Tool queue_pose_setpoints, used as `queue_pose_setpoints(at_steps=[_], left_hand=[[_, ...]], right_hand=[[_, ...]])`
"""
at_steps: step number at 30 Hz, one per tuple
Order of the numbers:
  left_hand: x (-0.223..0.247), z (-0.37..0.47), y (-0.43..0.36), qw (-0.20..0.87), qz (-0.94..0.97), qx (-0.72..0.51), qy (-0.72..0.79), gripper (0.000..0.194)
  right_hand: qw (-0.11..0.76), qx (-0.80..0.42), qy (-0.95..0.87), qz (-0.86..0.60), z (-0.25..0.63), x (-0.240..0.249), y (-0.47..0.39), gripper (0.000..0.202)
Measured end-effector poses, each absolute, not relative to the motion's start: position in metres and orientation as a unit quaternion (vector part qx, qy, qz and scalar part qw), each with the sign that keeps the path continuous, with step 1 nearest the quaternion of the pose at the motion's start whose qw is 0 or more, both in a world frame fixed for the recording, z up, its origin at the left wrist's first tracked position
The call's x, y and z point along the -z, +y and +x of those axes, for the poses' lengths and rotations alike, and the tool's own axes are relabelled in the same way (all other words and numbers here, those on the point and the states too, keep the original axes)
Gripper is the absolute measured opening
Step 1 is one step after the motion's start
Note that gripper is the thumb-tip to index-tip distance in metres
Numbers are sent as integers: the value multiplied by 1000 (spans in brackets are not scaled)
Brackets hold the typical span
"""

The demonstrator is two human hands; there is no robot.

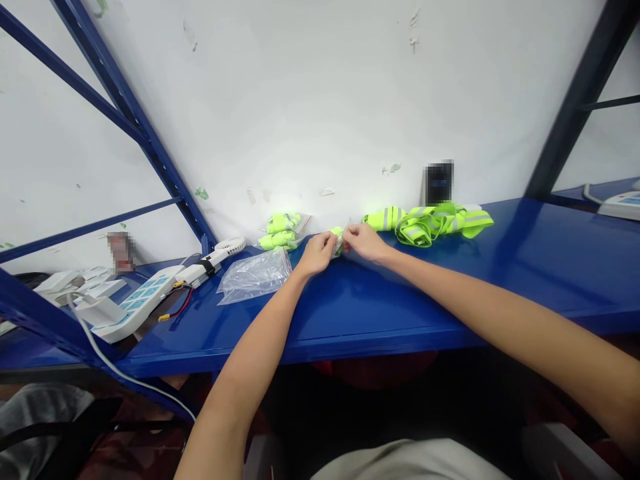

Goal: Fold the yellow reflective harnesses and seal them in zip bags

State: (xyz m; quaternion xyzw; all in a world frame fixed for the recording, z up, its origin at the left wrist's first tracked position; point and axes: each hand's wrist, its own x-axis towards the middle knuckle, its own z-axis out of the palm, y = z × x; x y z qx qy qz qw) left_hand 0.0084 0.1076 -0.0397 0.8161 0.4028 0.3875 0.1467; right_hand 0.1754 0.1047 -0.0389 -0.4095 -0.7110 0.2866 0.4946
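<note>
Between my two hands is a small clear zip bag [339, 244] with a folded neon-yellow strip inside it. My left hand [318, 255] is closed on the bag's left side. At its upper right edge, my right hand [364, 241] pinches the plastic with bent fingers. Two bagged neon bundles [280, 231] lie stacked against the wall, left of my hands. Flat clear zip bags [254, 273] lie on the table beside my left forearm. To the right of my hands are loose rolls of neon reflective strap [425, 225] with silver stripes.
The blue table [380, 313] meets a white wall. At left are a power strip [145, 303], a small white fan [220, 255] and a red-black lead [180, 305]. Blue metal uprights [145, 133] frame the left side. A blurred dark object [438, 183] leans behind the straps.
</note>
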Motion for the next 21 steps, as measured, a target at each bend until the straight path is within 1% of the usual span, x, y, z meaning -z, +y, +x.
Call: queue_pose_setpoints(at_steps=[4,6,8,12,15,17,19,21], left_hand=[[42,20,105,327,751,-450,356,36],[43,26,104,371,722,-479,336,35],[42,27,105,388,689,-514,332,34],[33,19,108,364,616,-602,354,33],[30,13,110,307,626,-615,368,31],[34,13,112,263,624,-612,409,30],[41,13,116,224,615,-588,476,27],[50,12,119,209,627,-527,534,29]], right_hand=[[542,-327,-674,-380,172,37,109,20],[556,-348,-664,-358,175,34,111,19],[563,-371,-657,-337,182,28,111,18],[567,-417,-636,-316,202,18,112,15],[560,-434,-632,-313,208,17,111,10],[562,-435,-629,-314,207,18,111,11],[567,-403,-638,-330,205,19,110,11],[572,-325,-657,-369,205,21,110,6]])
